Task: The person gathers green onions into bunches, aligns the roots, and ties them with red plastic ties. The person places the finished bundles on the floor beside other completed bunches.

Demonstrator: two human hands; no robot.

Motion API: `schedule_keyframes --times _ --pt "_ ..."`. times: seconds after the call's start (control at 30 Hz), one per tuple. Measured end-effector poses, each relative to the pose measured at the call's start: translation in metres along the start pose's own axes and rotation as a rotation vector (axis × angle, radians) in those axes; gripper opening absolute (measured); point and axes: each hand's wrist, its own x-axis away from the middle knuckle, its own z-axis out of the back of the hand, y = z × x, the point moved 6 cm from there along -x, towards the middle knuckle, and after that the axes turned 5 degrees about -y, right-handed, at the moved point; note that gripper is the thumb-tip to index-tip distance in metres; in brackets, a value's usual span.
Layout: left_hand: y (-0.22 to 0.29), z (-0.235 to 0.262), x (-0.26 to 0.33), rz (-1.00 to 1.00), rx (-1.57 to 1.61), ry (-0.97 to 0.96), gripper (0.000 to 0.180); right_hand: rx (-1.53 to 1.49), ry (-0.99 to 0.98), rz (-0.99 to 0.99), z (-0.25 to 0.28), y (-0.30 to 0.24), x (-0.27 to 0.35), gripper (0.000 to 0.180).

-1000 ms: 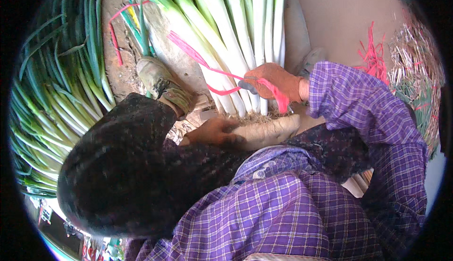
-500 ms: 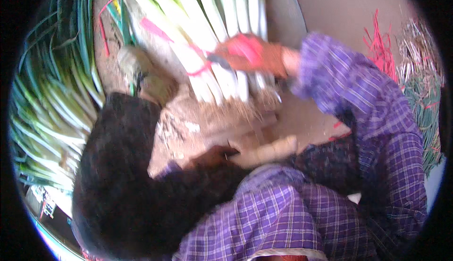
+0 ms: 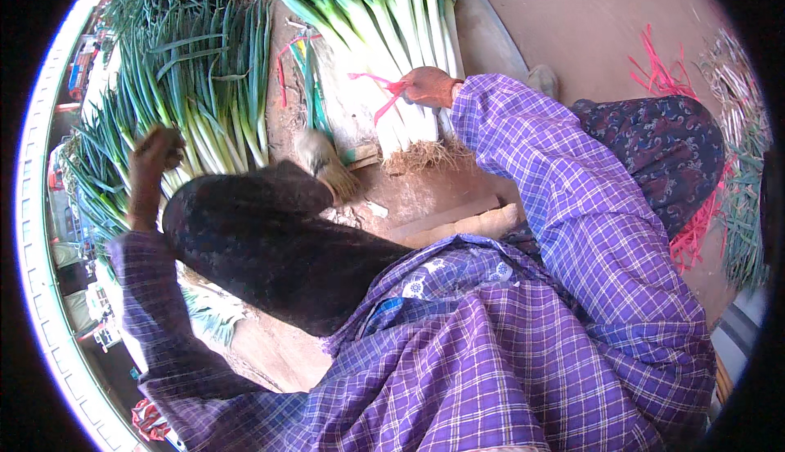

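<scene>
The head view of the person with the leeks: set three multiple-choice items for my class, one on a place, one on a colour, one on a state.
1. Where is the right hand?
A. on the white stalks of the leek bundle ahead
B. on the knee
C. on the loose ties at the right

2. What colour is the strap at that hand?
A. blue
B. pink
C. white

3. How is the left hand held?
A. flat on the ground
B. raised, fingers curled, by the pile of green leeks at the left
C. gripping the strap

Key: 1 A, the hand lies on the pale stalks; 2 B, the strap is bright pink; 3 B, it is lifted beside the left pile.
</scene>
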Motion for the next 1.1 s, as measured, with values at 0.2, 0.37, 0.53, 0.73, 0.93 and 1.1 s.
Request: schedule_keyframes --times 0.2,0.37,0.53,0.73,0.93,1.1 --pt "0.069 -0.282 -0.016 -0.430 -0.048 -0.979 0.038 -0.395 -0.112 -0.096 0.011 -0.002 0.012 0.037" --pt "-0.006 -0.531 0.047 -0.668 -0.616 -1.135 0.021 -0.353 -0.075 -0.122 0.018 -0.025 0.030 0.042" --pt "-0.015 -0.562 0.019 -0.498 -0.189 -1.046 0.030 -0.561 -0.095 -0.103 0.035 -0.036 0.031 0.027" --pt "-0.016 -0.568 0.006 -0.466 -0.073 -1.016 0.032 -0.120 -0.037 0.182 0.023 -0.026 0.026 0.028" --pt "-0.022 -0.559 0.000 -0.431 -0.034 -0.973 0.035 -0.304 0.074 0.063 0.035 -0.044 0.032 0.022" --pt "-0.061 -0.560 -0.040 -0.362 -0.003 -0.787 0.038 -0.297 0.124 -0.022 0.041 -0.064 0.048 0.039"
